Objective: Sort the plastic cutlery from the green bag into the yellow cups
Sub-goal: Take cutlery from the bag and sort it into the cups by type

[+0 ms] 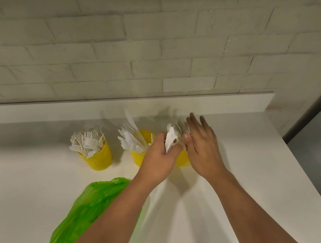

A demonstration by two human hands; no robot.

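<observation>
Three yellow cups stand in a row on the white counter. The left cup (99,159) is full of white forks, the middle cup (140,157) holds white knives. The right cup (183,159) is mostly hidden behind my hands; white spoons (173,129) stick up from it. My left hand (159,159) is closed on a bunch of white plastic spoons (170,141) just above that cup. My right hand (203,146) is beside it, fingers spread and flat, touching the spoon bunch at the thumb. The green bag (82,217) lies flat at the lower left, under my left forearm.
A white brick wall (141,39) rises behind a low white ledge (215,101) at the counter's back. The counter ends at its right edge (304,171), with a grey floor beyond.
</observation>
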